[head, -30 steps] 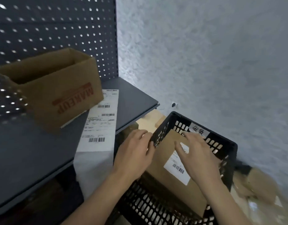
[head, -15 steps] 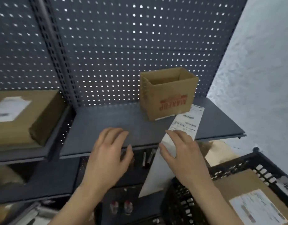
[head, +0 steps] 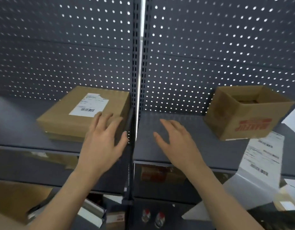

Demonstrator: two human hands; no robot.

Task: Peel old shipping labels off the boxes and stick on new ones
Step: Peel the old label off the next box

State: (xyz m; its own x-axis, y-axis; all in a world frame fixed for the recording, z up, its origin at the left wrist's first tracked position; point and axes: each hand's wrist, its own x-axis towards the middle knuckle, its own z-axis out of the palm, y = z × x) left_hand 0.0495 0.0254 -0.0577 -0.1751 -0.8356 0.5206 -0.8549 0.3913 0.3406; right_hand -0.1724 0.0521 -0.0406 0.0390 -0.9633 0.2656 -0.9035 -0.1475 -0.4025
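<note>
Your left hand (head: 102, 143) spreads its grip wide at the flat box (head: 63, 117), contact unclear; your right hand (head: 176, 145) hangs wide, empty, above the shelf (head: 218, 146).

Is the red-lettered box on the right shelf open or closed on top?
Open. The red-lettered box shows its inner walls, with no flaps across the top; its contents are too dim to tell.

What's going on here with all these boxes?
A person is relabelling boxes at a shelf. Both hands are open and hold nothing. The left hand is at the near corner of a flat box whose old label is still on; the right hand hovers over the shelf. A sheet of labels hangs by an open box.
</note>
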